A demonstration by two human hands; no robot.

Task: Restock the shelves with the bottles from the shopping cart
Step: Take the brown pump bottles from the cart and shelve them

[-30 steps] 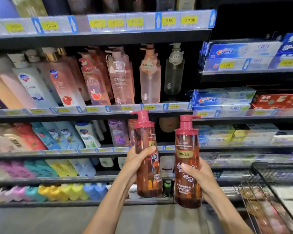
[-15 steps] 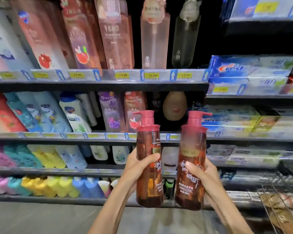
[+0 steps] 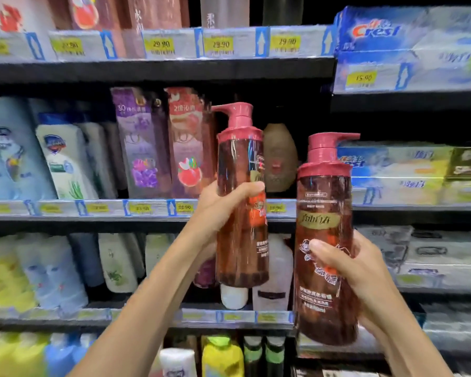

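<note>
We are holding two pump bottles before the shelves: the left hand (image 3: pixel 218 210) is gripping the left bottle (image 3: pixel 241 202), raised level with the middle shelf (image 3: pixel 147 210); the right hand (image 3: pixel 356 268) is gripping the right bottle (image 3: pixel 324 240) lower. We judge placement is beginning; a dark gap, seemingly free though blurred, is calling for an upright slide-in.

Bright shop lighting, motion-blurred shelves, dark recesses, wide-angle bending at edges

"Crest" on toothpaste box (image 3: pixel 378 31), far up-right of the fingers. Price tags: "29.90" (image 3: pixel 161 44) on upper shelf strip (image 3: pixel 229 43), "15.90" (image 3: pixel 362 77) under the Crest box.
</note>
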